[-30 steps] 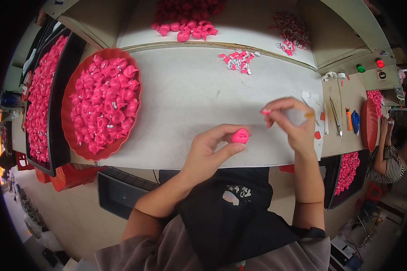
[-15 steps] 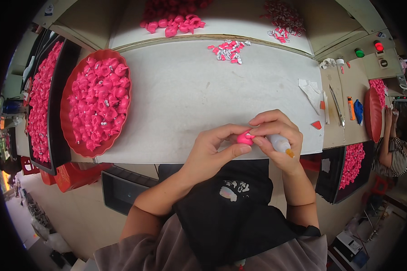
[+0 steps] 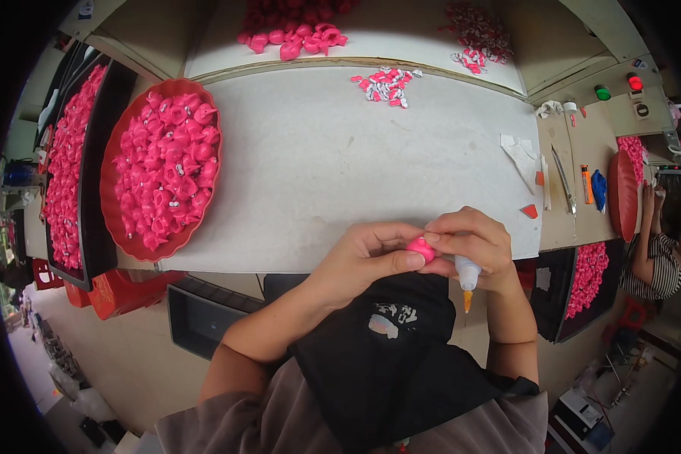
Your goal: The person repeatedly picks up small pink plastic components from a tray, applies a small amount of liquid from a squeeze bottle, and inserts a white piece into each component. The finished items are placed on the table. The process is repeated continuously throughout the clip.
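Pink piece (image 3: 421, 249) pinched in left hand (image 3: 371, 261) grip, glue bottle (image 3: 467, 274) clasped in right hand (image 3: 473, 242).

small pink piece (image 3: 420, 249) pinched at table edge; glue bottle (image 3: 467, 277) nozzle down.

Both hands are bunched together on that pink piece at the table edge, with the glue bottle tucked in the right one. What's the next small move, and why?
Probably press the pink piece for a moment between the fingertips. The left hand pinches it, the right hand closes on it from the other side, and the small glue bottle hangs tip down, away from the piece. That suggests pressing rather than gluing, though the joint itself is hidden.
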Action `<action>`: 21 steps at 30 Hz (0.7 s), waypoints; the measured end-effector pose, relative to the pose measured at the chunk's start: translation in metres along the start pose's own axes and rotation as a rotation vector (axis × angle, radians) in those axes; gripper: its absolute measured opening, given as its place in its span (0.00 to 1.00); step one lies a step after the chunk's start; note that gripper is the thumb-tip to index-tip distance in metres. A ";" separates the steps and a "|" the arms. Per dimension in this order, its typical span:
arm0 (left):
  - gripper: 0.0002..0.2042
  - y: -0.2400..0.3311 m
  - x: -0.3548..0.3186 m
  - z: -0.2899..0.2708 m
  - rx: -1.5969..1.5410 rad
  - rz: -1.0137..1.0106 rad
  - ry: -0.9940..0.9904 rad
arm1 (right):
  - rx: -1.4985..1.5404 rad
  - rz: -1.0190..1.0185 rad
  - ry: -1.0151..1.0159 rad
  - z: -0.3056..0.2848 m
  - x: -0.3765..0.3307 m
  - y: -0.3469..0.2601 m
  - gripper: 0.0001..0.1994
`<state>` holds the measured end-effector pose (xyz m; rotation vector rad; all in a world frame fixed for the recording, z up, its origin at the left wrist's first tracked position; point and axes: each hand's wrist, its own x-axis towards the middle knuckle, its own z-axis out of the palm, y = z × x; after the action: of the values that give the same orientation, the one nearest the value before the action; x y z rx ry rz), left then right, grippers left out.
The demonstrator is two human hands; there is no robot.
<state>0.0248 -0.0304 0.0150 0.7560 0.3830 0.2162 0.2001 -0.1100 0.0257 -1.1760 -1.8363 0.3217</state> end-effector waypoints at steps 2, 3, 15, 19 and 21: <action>0.12 -0.001 0.000 0.000 -0.002 0.010 -0.002 | -0.009 0.047 0.037 0.004 0.004 -0.004 0.17; 0.12 0.000 0.001 0.001 0.006 0.008 -0.024 | -0.017 0.074 0.059 0.004 0.005 -0.006 0.17; 0.10 -0.005 -0.001 0.009 -0.013 0.028 -0.066 | -0.020 -0.073 -0.048 -0.004 -0.004 -0.003 0.17; 0.08 -0.007 -0.003 0.012 -0.020 0.067 -0.020 | -0.030 -0.108 -0.046 -0.002 -0.006 -0.001 0.17; 0.08 -0.009 -0.004 0.012 -0.022 0.076 -0.005 | -0.029 -0.125 -0.044 -0.002 -0.005 -0.002 0.17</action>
<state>0.0265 -0.0455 0.0172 0.7500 0.3463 0.2896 0.2012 -0.1154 0.0249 -1.0752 -1.9490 0.2519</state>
